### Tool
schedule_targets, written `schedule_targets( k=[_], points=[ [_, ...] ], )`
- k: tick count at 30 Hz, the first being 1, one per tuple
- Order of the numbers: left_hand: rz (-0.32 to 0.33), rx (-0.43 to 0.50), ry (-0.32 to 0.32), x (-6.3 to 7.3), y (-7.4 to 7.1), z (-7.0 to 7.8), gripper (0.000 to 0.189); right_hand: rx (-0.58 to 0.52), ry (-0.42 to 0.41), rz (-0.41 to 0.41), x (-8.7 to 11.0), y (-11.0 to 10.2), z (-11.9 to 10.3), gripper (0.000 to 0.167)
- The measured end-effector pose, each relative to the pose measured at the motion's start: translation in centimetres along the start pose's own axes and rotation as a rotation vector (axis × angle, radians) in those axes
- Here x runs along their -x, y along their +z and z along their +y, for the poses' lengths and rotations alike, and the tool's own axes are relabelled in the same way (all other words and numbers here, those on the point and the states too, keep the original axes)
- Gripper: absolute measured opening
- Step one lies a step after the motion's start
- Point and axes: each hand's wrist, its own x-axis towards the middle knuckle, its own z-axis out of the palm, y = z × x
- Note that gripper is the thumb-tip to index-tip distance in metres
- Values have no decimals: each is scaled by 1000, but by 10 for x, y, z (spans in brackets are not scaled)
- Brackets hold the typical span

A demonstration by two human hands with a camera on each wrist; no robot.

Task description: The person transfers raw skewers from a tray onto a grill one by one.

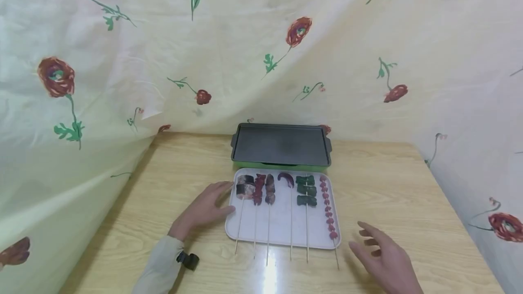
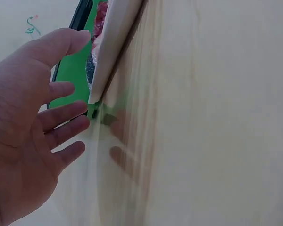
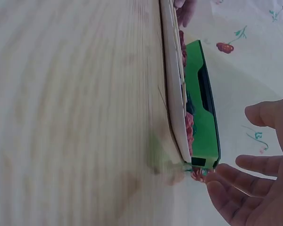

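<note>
A white tray (image 1: 278,226) lies on the table with several skewers across it. From the left come a skewer with thick dark-skinned fish pieces (image 1: 245,190), two of dark red meat (image 1: 258,189), one with a curled purple piece (image 1: 287,178), one with dark green pieces (image 1: 306,190) and one with small pink pieces (image 1: 328,208). My left hand (image 1: 206,208) is at the tray's left edge, fingers spread and relaxed, holding nothing. Off the tray's lower right corner hovers my right hand (image 1: 384,257), its fingers loosely bent around nothing.
Behind the tray stands a green electric griddle (image 1: 282,144) with a flat dark plate and side handles. The skewer sticks overhang the tray's near edge. A flower-printed cloth (image 1: 245,49) hangs around the back and sides of the wooden table (image 1: 163,171).
</note>
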Motion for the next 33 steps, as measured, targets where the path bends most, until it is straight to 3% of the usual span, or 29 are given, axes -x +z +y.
schedule_targets(
  k=[7,21,33],
  points=[
    [25,-30,20,-2,0,-6,65,-58,89,-121,2,8,-5,72],
    [18,79,2,-8,1,-9,60,-133,160,-106,13,22,-10,67],
    [21,94,12,-7,1,-11,61,-258,267,-130,12,35,-9,61]
  ],
)
